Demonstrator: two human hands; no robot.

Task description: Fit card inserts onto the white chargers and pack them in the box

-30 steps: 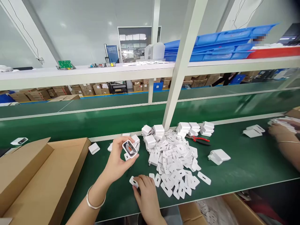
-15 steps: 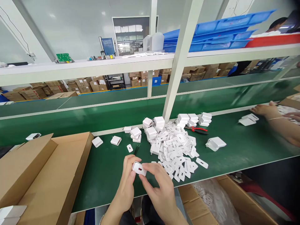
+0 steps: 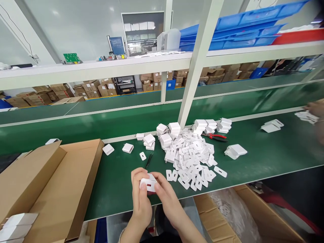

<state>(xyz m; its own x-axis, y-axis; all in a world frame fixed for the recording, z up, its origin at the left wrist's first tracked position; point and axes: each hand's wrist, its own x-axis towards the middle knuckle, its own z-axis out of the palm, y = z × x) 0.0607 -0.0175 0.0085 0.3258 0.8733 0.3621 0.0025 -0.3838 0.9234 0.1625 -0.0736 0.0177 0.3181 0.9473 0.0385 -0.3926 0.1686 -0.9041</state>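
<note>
A white USB charger with a red port on its end face is gripped between both hands over the bench's front edge. My left hand wraps its left side, with the thumb on the end face. My right hand closes on the right side, thumb against the end face too. Just beyond lie black tweezers and a single white faceplate with a slot. To the right spreads a heap of white faceplates, with white chargers standing around its back and left.
An open cardboard box stands at left, with stacked chargers at its near end. Red-handled pliers lie behind the heap. A post rises from the bench. At far right is a co-worker's blurred hand.
The charger has turned so its port end faces me more, and my right hand has shifted from pinching the end to gripping its side. The co-worker's hand has moved right.
</note>
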